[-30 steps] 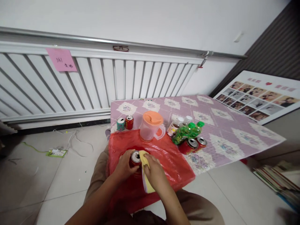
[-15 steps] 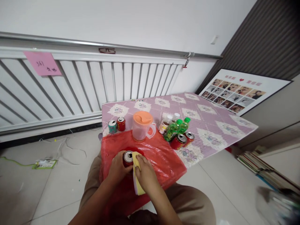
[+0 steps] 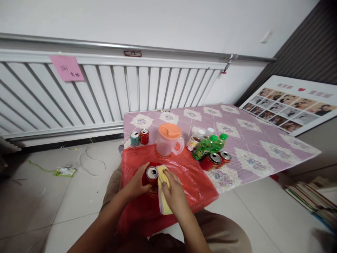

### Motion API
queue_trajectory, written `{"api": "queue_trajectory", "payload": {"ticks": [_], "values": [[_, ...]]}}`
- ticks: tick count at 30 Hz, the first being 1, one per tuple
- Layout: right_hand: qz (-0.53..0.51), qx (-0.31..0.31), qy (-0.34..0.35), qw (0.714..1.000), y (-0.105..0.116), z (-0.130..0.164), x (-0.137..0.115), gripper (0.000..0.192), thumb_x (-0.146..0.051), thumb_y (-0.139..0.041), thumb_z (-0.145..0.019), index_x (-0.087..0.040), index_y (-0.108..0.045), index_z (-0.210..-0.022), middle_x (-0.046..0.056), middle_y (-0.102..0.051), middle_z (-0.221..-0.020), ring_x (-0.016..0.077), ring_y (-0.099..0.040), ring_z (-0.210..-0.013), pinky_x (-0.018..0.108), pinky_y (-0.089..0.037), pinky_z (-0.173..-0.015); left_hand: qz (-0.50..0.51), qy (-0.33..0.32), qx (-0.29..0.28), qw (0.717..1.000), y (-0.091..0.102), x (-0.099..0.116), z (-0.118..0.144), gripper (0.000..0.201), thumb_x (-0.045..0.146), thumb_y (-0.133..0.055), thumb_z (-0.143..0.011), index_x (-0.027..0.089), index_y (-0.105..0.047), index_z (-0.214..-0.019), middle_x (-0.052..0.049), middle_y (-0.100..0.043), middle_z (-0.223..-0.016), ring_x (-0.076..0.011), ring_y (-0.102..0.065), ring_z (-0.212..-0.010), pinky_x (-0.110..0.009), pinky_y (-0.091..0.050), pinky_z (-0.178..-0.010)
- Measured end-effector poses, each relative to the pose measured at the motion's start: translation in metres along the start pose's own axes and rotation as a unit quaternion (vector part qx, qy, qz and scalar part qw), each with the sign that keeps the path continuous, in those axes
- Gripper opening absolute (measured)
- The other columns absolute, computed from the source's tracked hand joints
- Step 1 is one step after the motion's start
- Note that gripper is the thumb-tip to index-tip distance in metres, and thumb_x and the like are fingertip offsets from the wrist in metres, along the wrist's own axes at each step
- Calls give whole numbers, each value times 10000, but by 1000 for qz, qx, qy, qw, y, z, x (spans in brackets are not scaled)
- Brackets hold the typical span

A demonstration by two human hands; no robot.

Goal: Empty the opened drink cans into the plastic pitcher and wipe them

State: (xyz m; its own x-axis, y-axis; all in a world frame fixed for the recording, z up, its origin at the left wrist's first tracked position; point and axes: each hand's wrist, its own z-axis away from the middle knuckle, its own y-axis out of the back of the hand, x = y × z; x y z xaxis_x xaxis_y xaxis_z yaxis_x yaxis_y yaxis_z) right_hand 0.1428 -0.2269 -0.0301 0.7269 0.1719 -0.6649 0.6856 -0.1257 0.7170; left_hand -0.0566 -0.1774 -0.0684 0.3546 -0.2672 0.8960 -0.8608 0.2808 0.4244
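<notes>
Nearest, the right hand (image 3: 174, 189) closes its fingers on a folded yellow cloth (image 3: 165, 206) against an opened drink can (image 3: 152, 173) – upright over the red plastic sheet (image 3: 196, 186) – while the left hand (image 3: 137, 183) curls part-open fingers round the can's other side, holding it. Beyond stand two red cans (image 3: 210, 163) and green-capped bottles (image 3: 203, 149) to the right, a lidded pitcher (image 3: 165, 144), a teal can (image 3: 134, 140) to the left, and lastly a white radiator (image 3: 146, 88)

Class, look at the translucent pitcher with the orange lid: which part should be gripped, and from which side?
Its loop handle, probably, from the person's near right: the translucent pitcher stands upright and the loop juts that way, while the body is much broader. Bottles stand to the handle's right, so approaching from the near side looks clearer.
</notes>
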Motion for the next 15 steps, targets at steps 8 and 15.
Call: {"api": "queue_trajectory", "payload": {"ticks": [8,15], "values": [[87,-78,-34,993,-3,1,-18,503,-153,-434,-879,-58,-569,-1354,185,-554,-1423,269,-507,-1332,413,-389,-1129,10,11,38,999,-7,2,2,701,92,-722,-670,201,-496,-1324,-125,-573,-1363,-283,-530,-1286,-516,-388,-1137],[117,-107,-35,987,-6,8,-10,471,-122,-459,-856,-109,-619,-1299,162,-596,-1383,264,-550,-1288,400,-422,-1095,-69,38,116,990,-19,-1,5,726,219,-792,-681,199,-469,-1332,-137,-566,-1348,-312,-532,-1275,-546,-409,-1096]]}}
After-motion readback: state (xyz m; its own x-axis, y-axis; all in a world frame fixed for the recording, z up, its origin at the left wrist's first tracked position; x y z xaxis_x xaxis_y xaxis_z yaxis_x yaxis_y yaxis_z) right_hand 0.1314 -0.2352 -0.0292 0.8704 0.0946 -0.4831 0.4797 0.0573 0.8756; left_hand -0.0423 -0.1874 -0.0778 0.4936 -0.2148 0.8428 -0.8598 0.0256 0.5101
